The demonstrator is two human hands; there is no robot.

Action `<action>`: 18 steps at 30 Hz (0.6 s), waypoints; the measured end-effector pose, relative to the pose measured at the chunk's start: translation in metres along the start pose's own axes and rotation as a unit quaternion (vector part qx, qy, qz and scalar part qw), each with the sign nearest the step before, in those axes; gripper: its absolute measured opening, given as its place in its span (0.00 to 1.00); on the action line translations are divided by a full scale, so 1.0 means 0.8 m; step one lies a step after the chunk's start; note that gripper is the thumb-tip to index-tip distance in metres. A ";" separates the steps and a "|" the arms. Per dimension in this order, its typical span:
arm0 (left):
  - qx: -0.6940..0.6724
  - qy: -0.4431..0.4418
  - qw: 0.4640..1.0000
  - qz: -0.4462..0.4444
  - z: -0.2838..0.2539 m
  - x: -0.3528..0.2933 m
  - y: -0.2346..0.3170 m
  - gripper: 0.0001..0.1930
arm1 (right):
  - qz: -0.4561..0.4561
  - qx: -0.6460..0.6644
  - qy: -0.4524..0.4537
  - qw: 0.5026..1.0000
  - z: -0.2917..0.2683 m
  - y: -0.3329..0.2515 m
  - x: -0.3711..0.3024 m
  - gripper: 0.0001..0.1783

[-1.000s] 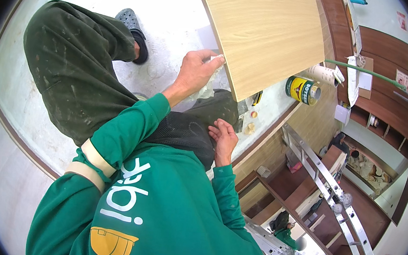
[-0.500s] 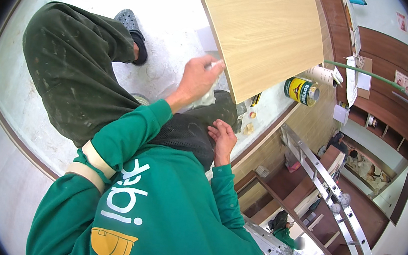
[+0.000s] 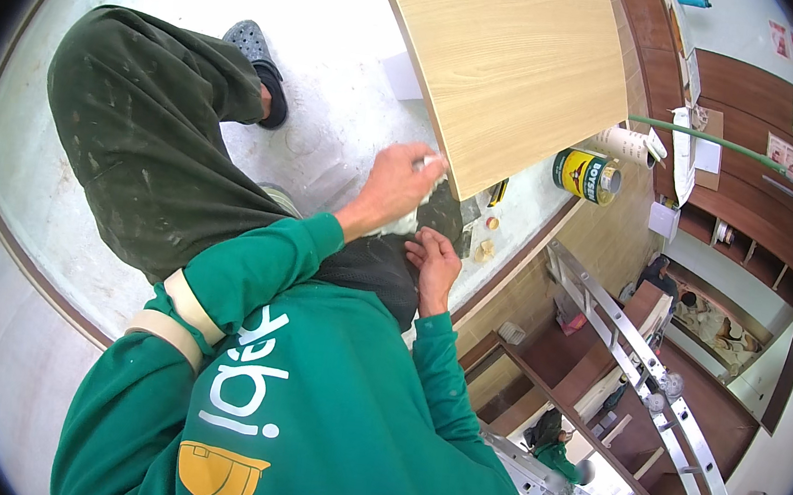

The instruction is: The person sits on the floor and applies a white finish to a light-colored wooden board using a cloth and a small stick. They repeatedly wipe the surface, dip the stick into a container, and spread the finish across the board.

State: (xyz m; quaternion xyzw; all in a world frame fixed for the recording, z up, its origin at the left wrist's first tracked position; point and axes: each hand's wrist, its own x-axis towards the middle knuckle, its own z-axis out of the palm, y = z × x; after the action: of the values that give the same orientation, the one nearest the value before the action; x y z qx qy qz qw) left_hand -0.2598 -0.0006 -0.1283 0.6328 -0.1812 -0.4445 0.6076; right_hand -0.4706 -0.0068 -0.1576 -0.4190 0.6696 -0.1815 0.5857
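Note:
My left hand (image 3: 393, 192) is closed round a crumpled white rag (image 3: 406, 225) at the lower corner of a light wood-grain panel (image 3: 521, 77). Its fingertips are at the panel's edge, and part of the rag hangs below the palm. Close by, my right hand (image 3: 435, 269) lies against my dark-trousered leg, fingers loosely bent and slightly apart, with nothing visible in them. The panel stands out over the whitish, dusty floor, its broad face toward the upper right.
A yellow-and-green paint can (image 3: 578, 176) stands beyond the panel's lower edge, beside a white roll (image 3: 625, 146). Small tan pieces (image 3: 484, 250) lie on the floor near my right hand. An aluminium ladder (image 3: 638, 389) stands at right, with people and brown cabinetry beyond.
My left hand has slid down and slightly right along the panel's edge with the rag, toward the lower corner. My right hand has barely moved.

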 end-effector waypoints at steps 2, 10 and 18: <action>-0.006 -0.042 0.999 -0.031 0.004 -0.014 -0.003 0.15 | -0.002 -0.002 0.004 1.000 -0.002 0.000 0.001 0.13; -0.086 0.054 0.988 -0.115 -0.046 0.007 -0.008 0.08 | 0.006 -0.027 -0.008 1.000 0.004 -0.015 -0.016 0.15; -0.197 0.012 0.974 -0.110 -0.040 0.005 -0.017 0.08 | -0.181 -0.033 -0.172 0.968 0.060 -0.069 -0.039 0.19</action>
State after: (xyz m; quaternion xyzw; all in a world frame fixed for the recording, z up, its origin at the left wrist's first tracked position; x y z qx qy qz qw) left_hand -0.2373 0.0185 -0.1467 0.5219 -0.0123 -0.5279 0.6699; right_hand -0.4075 -0.0030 -0.1096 -0.5776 0.4772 -0.1870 0.6353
